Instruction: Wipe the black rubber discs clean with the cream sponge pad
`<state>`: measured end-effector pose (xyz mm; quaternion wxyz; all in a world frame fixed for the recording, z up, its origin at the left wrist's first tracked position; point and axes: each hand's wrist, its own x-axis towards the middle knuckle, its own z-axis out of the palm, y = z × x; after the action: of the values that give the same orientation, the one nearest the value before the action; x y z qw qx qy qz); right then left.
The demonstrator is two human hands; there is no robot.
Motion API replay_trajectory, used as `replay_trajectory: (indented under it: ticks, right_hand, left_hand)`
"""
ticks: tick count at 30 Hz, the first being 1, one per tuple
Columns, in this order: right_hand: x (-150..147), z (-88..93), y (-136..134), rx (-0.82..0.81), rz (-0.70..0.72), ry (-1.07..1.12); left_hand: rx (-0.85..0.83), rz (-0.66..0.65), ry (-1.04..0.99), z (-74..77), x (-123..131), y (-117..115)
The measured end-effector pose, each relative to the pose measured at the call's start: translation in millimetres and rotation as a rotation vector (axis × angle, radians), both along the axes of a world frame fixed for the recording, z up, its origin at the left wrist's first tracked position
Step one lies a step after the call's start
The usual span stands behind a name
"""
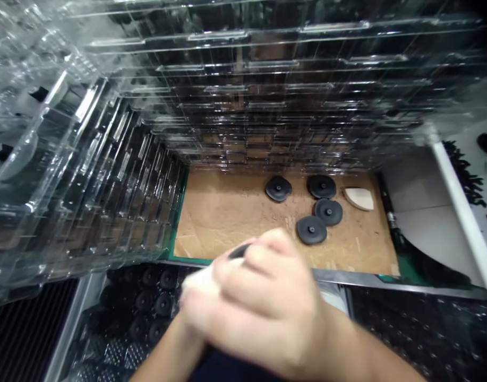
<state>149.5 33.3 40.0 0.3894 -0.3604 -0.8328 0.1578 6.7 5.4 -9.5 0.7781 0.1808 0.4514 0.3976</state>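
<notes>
From my remote seat I see, low in the middle of the head view, a pale cream, smooth piece (203,278) and a thin dark sliver (238,252) pressed between the person's two hands, just above the near edge of the work area. The right hand (267,297) is curled tightly over them, fingers folded and blurred. The left hand (195,318) is underneath, mostly covered; I cannot tell how its fingers are set.

Just beyond the knuckles I have a tan, scuffed cardboard sheet (219,212). On its right half lie four black, rounded discs (328,211), each with a small raised centre: three form a touching chain, the fourth sits apart to the left. A cream, fan-shaped piece (358,199) rests to their right.

Green surface (412,270) shows around the cardboard, with a grey metal strip (370,281) along the near side. Tall stacks of clear plastic trays (267,106) rise behind and on the left. Below, left of the wrists, I see more black discs (162,304) in rows.
</notes>
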Motion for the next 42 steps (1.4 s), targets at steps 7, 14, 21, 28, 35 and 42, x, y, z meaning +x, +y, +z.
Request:
replay_trajectory:
  ticks: [7, 14, 21, 28, 35, 42]
  right_hand:
    - [27, -53.0, 7, -0.407, -0.215, 0.062]
    - [23, -118.8, -29, -0.630, -0.348, 0.131]
    - [11, -35.4, -8, -0.470, -0.377, 0.312]
    - [0, -8.6, -9, -0.662, 0.018, 0.092]
    - [7, -4.6, -19, -0.516, 0.013, 0.239]
    - [36, 14.8, -27, -0.624, -0.005, 0.021]
  left_hand:
    - [-0.017, 0.189, -0.032, -10.9, 2, 3]
    - [-0.038, 0.221, -0.064, -14.1, -2, 6]
    - [-0.056, 0.192, -0.100, -11.9, 5, 4]
    - [-0.184, 0.158, -0.052, -5.7, 5, 7]
    - [-0.134, 0.067, -0.148, 0.5, 5, 7]
    - [-0.079, -0.049, -0.246, 6.9, 13, 10]
